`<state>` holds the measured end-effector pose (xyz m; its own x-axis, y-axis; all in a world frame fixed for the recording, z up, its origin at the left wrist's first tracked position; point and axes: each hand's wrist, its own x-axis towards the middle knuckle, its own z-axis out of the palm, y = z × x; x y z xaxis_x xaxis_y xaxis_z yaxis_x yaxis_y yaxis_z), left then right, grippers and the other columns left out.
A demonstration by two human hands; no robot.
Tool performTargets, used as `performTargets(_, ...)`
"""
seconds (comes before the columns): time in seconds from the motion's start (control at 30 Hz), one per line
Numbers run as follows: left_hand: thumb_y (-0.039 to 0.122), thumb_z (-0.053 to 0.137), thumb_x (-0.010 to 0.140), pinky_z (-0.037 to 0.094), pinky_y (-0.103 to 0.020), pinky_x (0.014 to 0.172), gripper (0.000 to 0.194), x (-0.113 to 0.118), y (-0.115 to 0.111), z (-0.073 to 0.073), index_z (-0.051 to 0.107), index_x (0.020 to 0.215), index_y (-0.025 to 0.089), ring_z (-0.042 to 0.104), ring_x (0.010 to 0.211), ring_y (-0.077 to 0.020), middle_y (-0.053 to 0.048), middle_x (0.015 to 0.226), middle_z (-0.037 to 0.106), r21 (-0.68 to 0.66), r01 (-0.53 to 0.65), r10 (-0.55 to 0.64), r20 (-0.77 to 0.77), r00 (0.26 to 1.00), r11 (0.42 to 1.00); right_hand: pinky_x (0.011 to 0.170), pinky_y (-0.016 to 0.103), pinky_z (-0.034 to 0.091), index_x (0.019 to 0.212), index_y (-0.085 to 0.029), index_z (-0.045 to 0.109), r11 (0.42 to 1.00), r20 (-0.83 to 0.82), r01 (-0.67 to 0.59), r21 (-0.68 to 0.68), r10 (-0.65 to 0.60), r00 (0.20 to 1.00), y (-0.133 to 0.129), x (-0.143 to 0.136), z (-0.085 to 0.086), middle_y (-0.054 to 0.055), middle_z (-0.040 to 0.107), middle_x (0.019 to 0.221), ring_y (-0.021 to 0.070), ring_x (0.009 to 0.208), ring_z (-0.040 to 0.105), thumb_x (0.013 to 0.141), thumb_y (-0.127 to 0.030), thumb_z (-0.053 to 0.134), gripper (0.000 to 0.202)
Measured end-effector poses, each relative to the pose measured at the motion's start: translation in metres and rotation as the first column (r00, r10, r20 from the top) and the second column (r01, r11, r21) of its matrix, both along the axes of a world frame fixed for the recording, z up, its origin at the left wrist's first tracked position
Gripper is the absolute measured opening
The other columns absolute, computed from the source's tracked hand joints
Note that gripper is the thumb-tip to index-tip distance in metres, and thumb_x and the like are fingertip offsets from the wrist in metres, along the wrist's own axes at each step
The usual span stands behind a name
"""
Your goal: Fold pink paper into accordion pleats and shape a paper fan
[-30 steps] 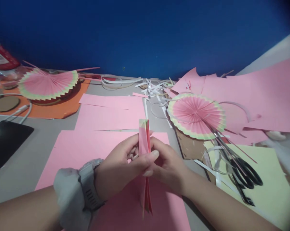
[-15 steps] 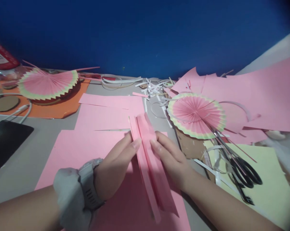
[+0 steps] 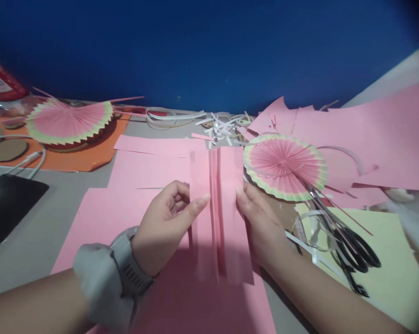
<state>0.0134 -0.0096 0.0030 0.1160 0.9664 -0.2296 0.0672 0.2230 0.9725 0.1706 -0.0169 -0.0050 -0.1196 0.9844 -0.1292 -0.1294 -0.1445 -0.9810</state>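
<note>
Between my hands is a piece of folded pink paper (image 3: 230, 232), held up lengthwise above the table, with folds running down its middle. My left hand (image 3: 169, 222) pinches its left side, thumb on the front face and fingers behind. At the opposite edge my right hand (image 3: 265, 227) grips it the same way, thumb in front. The paper's lower end is blurred by motion. Underneath lies a large sheet of pink paper (image 3: 101, 222), with more pink sheets (image 3: 147, 167) just beyond it.
A pleated pink-and-green paper rosette (image 3: 286, 162) lies at right, black-handled scissors (image 3: 352, 241) beside it over a pale green sheet (image 3: 386, 260). Another pleated fan (image 3: 70, 123) rests on orange paper (image 3: 105, 155). Paper scraps (image 3: 223, 127) lie at the back; a black device (image 3: 15, 204) is left.
The folded pink paper has been spread wider and turned from a slant to nearly straight, its face now more toward me. My right hand has moved slightly right.
</note>
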Motion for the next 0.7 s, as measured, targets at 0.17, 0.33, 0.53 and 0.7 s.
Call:
performTargets(0.17, 0.042, 0.047, 0.087, 0.027, -0.021, 0.049, 0.032, -0.003, 0.001, 0.001, 0.038, 0.066, 0.020, 0.028, 0.051, -0.0086, 0.007, 0.056, 0.029, 0.009, 0.046, -0.045, -0.096, 0.994, 0.999, 0.068, 0.029, 0.045, 0.083, -0.026, 0.059, 0.989, 0.117, 0.139, 0.058, -0.145, 0.982, 0.003, 0.002, 0.002, 0.000, 0.060, 0.079, 0.0182, 0.079, 0.056, 0.087, -0.040, 0.050, 0.017)
performTargets(0.33, 0.041, 0.046, 0.088, 0.029, -0.022, 0.052, 0.034, -0.009, 0.006, 0.004, 0.039, 0.063, 0.020, 0.030, 0.053, -0.0106, 0.005, 0.056, 0.031, 0.095, 0.055, -0.041, -0.144, 0.989, 0.994, 0.066, 0.029, 0.045, 0.077, -0.025, 0.055, 0.975, 0.175, 0.200, 0.097, -0.215, 0.961, 0.004, 0.002, 0.005, 0.001, 0.057, 0.076, 0.0183, 0.076, 0.055, 0.088, -0.040, 0.047, 0.020)
performTargets(0.53, 0.042, 0.046, 0.088, 0.025, -0.022, 0.045, 0.031, -0.018, 0.023, 0.009, 0.043, 0.066, 0.020, 0.027, 0.051, -0.0105, 0.005, 0.058, 0.033, 0.178, -0.049, 0.077, -0.158, 0.984, 0.983, 0.066, 0.031, 0.045, 0.084, -0.027, 0.054, 0.930, 0.188, 0.340, 0.140, -0.362, 0.913, 0.008, 0.000, 0.003, 0.002, 0.055, 0.077, 0.0209, 0.082, 0.054, 0.088, -0.041, 0.045, 0.017)
performTargets(0.7, 0.039, 0.048, 0.088, 0.034, -0.022, 0.053, 0.027, -0.029, 0.044, 0.007, 0.047, 0.068, 0.020, 0.037, 0.057, -0.0110, 0.003, 0.064, 0.040, 0.334, -0.088, 0.146, -0.151, 0.978, 0.938, 0.066, 0.029, 0.041, 0.083, -0.025, 0.050, 0.922, 0.184, 0.354, 0.156, -0.379, 0.907, 0.012, 0.005, -0.012, -0.001, 0.048, 0.074, 0.0156, 0.071, 0.048, 0.088, -0.044, 0.046, 0.021)
